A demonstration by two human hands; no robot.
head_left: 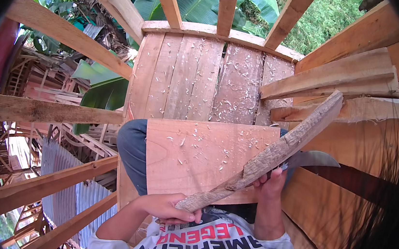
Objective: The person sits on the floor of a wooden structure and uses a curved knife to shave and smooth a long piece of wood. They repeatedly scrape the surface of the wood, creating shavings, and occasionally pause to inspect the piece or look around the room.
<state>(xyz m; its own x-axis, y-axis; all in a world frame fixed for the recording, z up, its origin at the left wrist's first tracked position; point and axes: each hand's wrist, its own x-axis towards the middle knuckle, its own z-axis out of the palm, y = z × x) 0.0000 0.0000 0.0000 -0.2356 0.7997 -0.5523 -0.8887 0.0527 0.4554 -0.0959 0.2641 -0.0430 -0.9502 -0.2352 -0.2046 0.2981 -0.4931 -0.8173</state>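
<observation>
A long, bark-covered piece of wood point(274, 156) slants across my lap, its pale, cut end up at the right. My left hand point(171, 208) is closed round its lower end, close to my shirt. Beside the wood's right side, my right hand point(271, 180) grips a knife; the handle is mostly hidden behind the wood. The knife's curved, dark blade point(316, 159) points right, past the wood. Under both lies a flat wooden board point(195, 160) across my legs, sprinkled with curled shavings.
Shavings litter the plank floor point(180, 74) ahead. Rough wooden pieces point(333, 75) lie at the right, by the plank wall point(353, 145). Wooden railing bars point(55, 113) stand at the left and far sides; corrugated sheets point(61, 168) and banana leaves point(197, 3) show beyond them.
</observation>
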